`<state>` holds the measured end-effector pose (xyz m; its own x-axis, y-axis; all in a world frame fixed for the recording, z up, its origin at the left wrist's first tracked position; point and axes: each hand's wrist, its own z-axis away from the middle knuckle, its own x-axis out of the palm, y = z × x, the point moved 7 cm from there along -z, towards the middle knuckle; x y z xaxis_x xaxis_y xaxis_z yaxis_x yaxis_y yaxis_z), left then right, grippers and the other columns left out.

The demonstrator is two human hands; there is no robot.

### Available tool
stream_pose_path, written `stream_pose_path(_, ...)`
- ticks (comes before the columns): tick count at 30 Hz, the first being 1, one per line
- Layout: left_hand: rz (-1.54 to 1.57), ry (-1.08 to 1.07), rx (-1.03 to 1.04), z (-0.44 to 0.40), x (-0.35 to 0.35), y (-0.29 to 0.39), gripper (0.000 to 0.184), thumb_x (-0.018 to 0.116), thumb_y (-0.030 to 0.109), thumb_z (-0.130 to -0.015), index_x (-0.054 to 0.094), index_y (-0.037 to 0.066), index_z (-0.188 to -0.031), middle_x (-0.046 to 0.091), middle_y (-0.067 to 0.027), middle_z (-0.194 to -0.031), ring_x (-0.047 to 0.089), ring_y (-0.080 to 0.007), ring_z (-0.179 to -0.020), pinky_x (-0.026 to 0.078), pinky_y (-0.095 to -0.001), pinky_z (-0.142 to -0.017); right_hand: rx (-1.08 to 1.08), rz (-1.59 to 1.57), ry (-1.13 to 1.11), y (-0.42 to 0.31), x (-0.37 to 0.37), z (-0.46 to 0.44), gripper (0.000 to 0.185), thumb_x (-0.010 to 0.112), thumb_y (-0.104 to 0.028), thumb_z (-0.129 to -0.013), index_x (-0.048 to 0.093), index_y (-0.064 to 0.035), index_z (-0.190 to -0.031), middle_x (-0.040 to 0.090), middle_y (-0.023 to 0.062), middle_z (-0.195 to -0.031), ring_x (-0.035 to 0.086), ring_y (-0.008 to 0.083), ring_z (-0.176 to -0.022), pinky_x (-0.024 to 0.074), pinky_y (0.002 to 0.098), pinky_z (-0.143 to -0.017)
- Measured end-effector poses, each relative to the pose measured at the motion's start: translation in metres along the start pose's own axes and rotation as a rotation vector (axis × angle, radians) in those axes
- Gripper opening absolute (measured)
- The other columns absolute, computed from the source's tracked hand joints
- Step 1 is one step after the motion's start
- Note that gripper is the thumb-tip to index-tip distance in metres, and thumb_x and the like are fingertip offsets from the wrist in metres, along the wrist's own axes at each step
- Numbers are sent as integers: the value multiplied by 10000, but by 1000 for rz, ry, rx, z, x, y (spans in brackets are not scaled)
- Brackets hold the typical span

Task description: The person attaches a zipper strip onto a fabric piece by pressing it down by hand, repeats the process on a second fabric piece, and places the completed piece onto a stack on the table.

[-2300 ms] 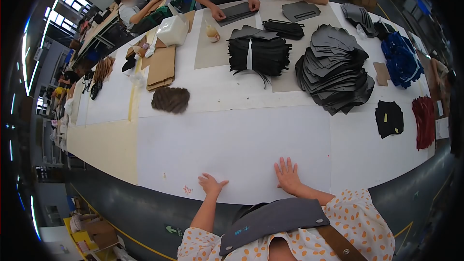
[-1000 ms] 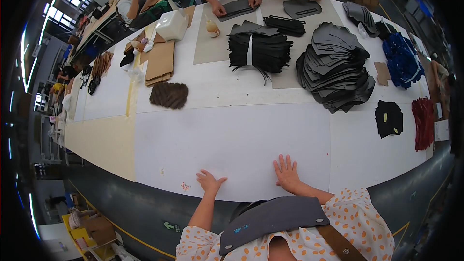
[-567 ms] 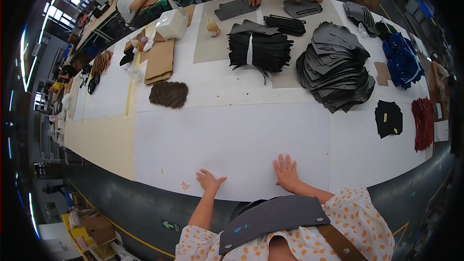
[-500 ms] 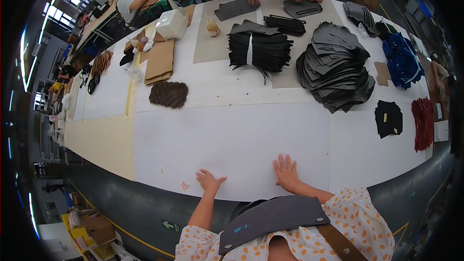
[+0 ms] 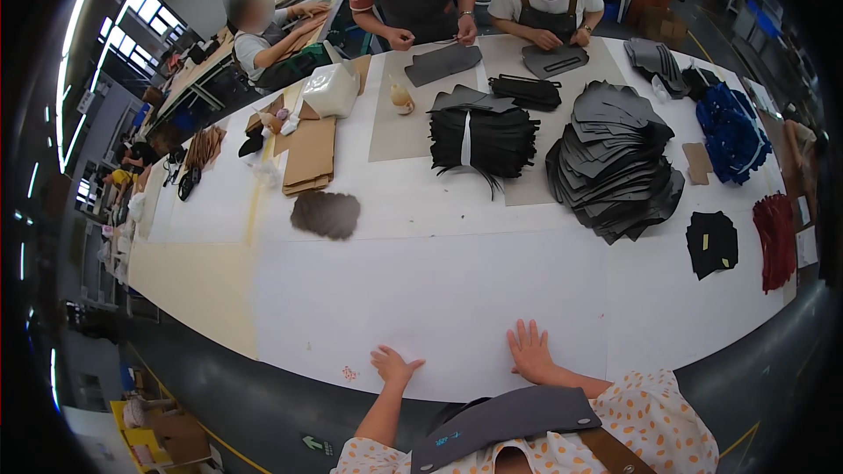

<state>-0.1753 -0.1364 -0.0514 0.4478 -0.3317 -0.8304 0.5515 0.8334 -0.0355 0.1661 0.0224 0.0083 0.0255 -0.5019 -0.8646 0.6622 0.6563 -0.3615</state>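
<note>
My left hand (image 5: 395,367) lies on the white table sheet (image 5: 421,290) near the front edge, thumb stretched to the right, holding nothing. To its right my right hand (image 5: 531,354) rests flat with its fingers spread. Small red marks (image 5: 350,373) show on the sheet just left of my left hand. Farther back are a brown furry piece (image 5: 326,215), a black bundle of strips (image 5: 483,142) with a white band, and a large fanned stack of dark grey pieces (image 5: 615,158). Neither hand touches any of these.
Brown card pieces (image 5: 310,154), a white container (image 5: 331,90) and a bottle (image 5: 401,98) stand at the back left. Blue (image 5: 733,132), black (image 5: 712,244) and red (image 5: 774,241) bundles lie at the right. Two co-workers handle grey pieces (image 5: 443,63) across the table; another person sits back left.
The view has tilted up, so the table and hands appear lower. Both my hands keep their places on the sheet. The co-worker across has lifted a hand off the grey piece.
</note>
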Motion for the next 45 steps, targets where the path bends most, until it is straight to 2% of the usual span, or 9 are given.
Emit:
stream_pose_path(6,13,34,-13,2,1,-2,1388,863,664,-620,169,-126,-1526,210,-416,-1536,288,-570,-1406,337,-531,-1157,4,-15,0,2,2,1,1036,866,-315,-723,304,-5,-1535,136,337,-1608,149,605,-1450,266,805,-1026)
stream_pose_path(12,18,63,32,-4,8,-6,1385,868,656,-617,175,-132,-1522,213,-425,-1536,282,-573,-1411,324,-538,-1163,5,8,-25,1,0,2,1034,853,-329,-749,279,2,-1542,122,359,-1599,137,608,-1451,264,792,-1038)
stream_pose_path(21,61,79,66,-9,15,-10,1378,870,643,-626,163,-118,-1531,202,-423,-1540,268,-569,-1418,362,-544,-1136,13,4,-50,1,3,0,1044,846,-319,-761,247,2,-1552,106,360,-1603,100,603,-1464,236,792,-1054)
stream_pose_path(24,61,43,45,-7,12,-9,1375,872,638,-629,160,-116,-1532,202,-420,-1541,266,-563,-1420,353,-546,-1142,-2,-2,27,1,3,0,1067,880,-307,-693,298,-6,-1536,134,343,-1604,157,603,-1449,279,809,-1012)
stream_pose_path(33,57,60,50,-12,16,-11,1371,875,633,-629,160,-111,-1532,201,-420,-1541,271,-560,-1417,333,-544,-1155,-4,-10,32,0,-2,0,1074,884,-300,-692,294,-2,-1539,131,335,-1606,158,598,-1451,280,809,-1012)
stream_pose_path(36,61,67,46,-13,21,-13,1377,874,638,-625,158,-111,-1532,204,-422,-1540,274,-566,-1414,331,-544,-1157,24,-7,-100,0,0,0,1046,829,-340,-783,223,-2,-1566,65,351,-1615,71,601,-1469,214,790,-1069)
stream_pose_path(45,36,90,54,-18,27,-17,1391,871,658,-612,164,-111,-1531,207,-432,-1534,278,-574,-1411,337,-543,-1155,22,-24,-99,1,0,-1,1041,829,-327,-784,223,-3,-1566,55,348,-1619,69,603,-1470,211,794,-1067)
